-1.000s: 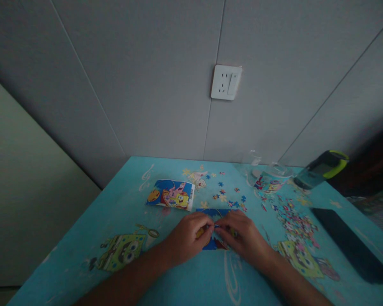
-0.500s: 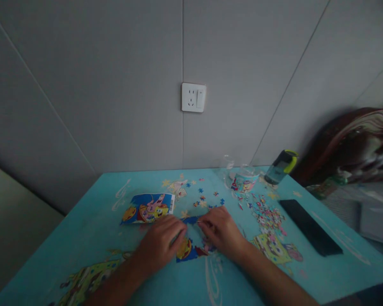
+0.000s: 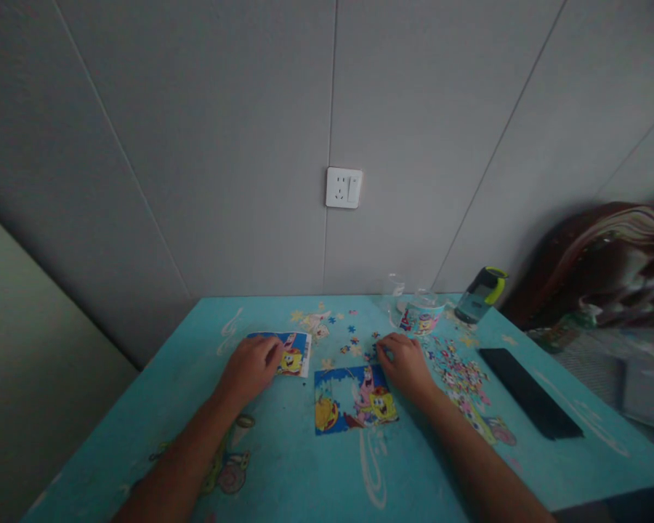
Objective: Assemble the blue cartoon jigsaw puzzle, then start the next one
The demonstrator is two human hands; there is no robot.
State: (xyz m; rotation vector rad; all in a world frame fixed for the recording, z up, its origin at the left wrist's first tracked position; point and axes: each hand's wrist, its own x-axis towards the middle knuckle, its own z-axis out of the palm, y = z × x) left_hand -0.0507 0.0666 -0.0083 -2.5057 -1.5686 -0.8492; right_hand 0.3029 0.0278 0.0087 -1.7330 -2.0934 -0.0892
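Note:
A partly built cartoon jigsaw puzzle [image 3: 354,399] lies flat in the middle of the turquoise table [image 3: 305,472]. My left hand [image 3: 251,369] rests with curled fingers on the printed reference picture [image 3: 296,354] to the puzzle's left. My right hand [image 3: 406,363] reaches past the puzzle's upper right corner, its fingertips pinched among a few loose blue pieces [image 3: 360,341]. What the fingers hold is too small to make out. A heap of several loose pieces [image 3: 458,374] lies just right of that hand.
A clear plastic bag with cartoon print [image 3: 419,314] and a bottle with a green cap [image 3: 480,293] stand at the table's back. A black phone [image 3: 528,391] lies at the right. A grey wall with a white socket [image 3: 343,187] rises behind; dark furniture is at far right.
Both hands have left the puzzle, which now lies uncovered. My left hand went left onto the reference picture; my right hand went up and right to the loose pieces.

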